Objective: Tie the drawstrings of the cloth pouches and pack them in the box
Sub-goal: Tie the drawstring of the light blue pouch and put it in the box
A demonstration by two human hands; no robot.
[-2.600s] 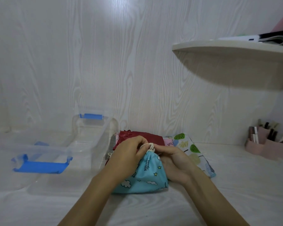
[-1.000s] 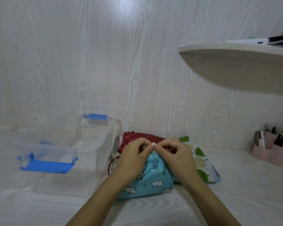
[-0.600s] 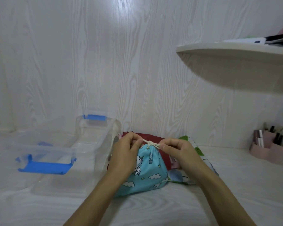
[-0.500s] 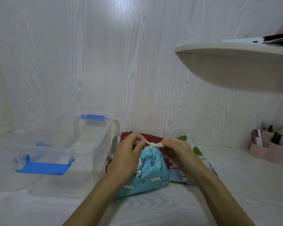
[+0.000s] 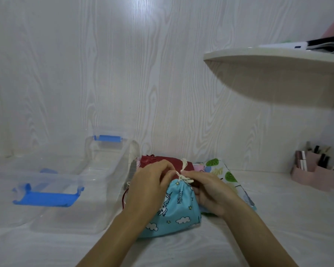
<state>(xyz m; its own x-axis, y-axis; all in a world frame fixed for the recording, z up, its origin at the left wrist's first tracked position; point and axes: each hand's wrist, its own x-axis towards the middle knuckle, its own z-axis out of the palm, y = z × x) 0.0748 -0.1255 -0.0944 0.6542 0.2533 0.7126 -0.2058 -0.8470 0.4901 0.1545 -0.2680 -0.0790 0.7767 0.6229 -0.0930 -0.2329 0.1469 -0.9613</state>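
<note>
Blue pouch [image 5: 178,211] beside clear box [image 5: 115,176]

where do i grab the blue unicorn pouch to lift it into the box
By the gathered neck just under the knot in the white drawstring, coming from above: the blue unicorn pouch stands upright, cinched narrow at the top, while its body bulges wide and soft.

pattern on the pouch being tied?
Light blue pouch with white clouds, yellow stars and a unicorn print; head view.
</note>
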